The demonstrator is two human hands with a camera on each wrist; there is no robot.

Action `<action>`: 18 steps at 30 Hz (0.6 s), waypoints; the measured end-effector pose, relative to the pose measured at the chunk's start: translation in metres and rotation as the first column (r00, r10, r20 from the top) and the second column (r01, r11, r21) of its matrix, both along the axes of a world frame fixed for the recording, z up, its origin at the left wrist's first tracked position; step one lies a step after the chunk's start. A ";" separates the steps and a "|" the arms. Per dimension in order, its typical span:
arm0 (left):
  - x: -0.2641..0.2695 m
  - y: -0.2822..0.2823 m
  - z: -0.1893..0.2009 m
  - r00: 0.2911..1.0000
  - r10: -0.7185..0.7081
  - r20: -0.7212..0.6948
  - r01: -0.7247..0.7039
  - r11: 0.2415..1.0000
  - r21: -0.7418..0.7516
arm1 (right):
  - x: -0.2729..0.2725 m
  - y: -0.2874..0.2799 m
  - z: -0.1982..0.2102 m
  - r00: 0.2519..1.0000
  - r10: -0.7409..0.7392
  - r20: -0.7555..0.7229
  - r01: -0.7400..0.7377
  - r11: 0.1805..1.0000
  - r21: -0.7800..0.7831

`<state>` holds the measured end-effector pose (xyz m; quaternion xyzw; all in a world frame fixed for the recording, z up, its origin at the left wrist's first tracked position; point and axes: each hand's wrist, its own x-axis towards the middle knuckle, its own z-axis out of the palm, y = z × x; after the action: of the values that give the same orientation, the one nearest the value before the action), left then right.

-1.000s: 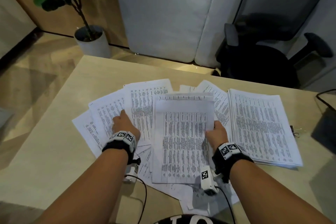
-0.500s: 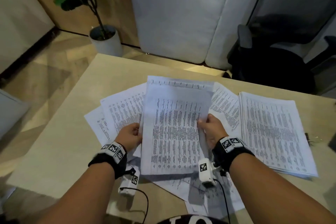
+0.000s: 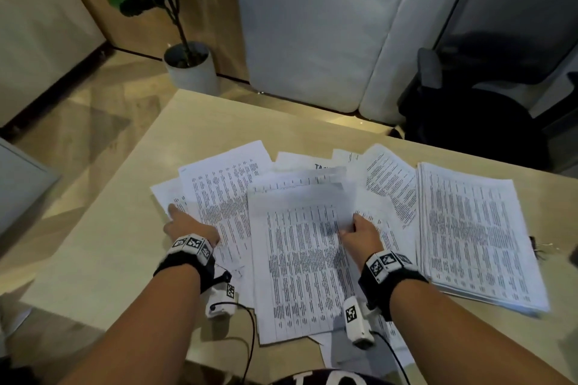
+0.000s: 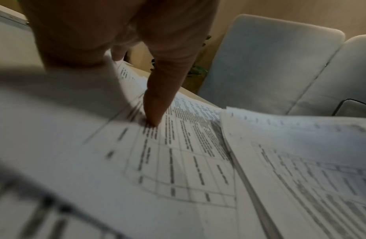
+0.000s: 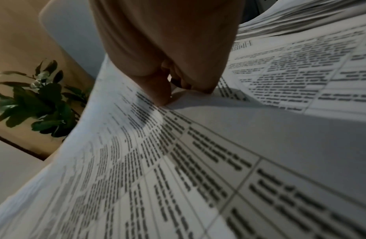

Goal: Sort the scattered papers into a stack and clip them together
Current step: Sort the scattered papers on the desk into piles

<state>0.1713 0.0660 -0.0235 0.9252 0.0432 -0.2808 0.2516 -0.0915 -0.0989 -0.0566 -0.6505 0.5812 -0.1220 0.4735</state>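
Observation:
A bundle of printed sheets (image 3: 300, 259) lies in the middle of the table. My right hand (image 3: 352, 226) pinches its right edge; in the right wrist view the thumb (image 5: 155, 87) lies on top of the bundle (image 5: 157, 177) and the fingers curl underneath. My left hand (image 3: 184, 223) reaches over the loose sheets (image 3: 225, 184) fanned out at the left, index finger stretched toward the outermost one. In the left wrist view a straight finger (image 4: 157, 100) presses on a sheet (image 4: 178, 161). A squared-up stack (image 3: 478, 234) lies at the right.
A small binder clip (image 3: 535, 246) sits on the table (image 3: 109, 244) just right of the squared-up stack. Beyond the table's far edge stand a potted plant (image 3: 190, 72), a white sofa and a black office chair (image 3: 469, 122). More sheets poke out toward me under the bundle.
The bundle, held up by both hands half a second ago, now lies lower over the table. My left hand has let go of it and moved left onto the loose sheets.

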 end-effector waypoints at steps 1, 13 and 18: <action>0.001 0.002 -0.001 1.000 0.015 0.019 -0.014 0.998 -0.066 | 0.000 0.001 0.004 1.000 0.003 0.026 -0.004 0.999 0.034; 0.005 -0.003 0.062 0.782 0.066 0.619 0.361 0.762 -0.537 | -0.004 -0.024 0.045 0.896 -0.243 0.371 0.180 0.964 0.195; -0.001 -0.012 0.080 0.872 0.079 0.483 0.326 0.643 -0.693 | -0.001 -0.024 0.065 0.831 -0.261 0.492 0.146 0.955 0.260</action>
<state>0.1701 0.0541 0.0565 0.7742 -0.2058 -0.0566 0.5959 -0.0920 -0.1233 0.0085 -0.4731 0.5069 -0.2809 0.6635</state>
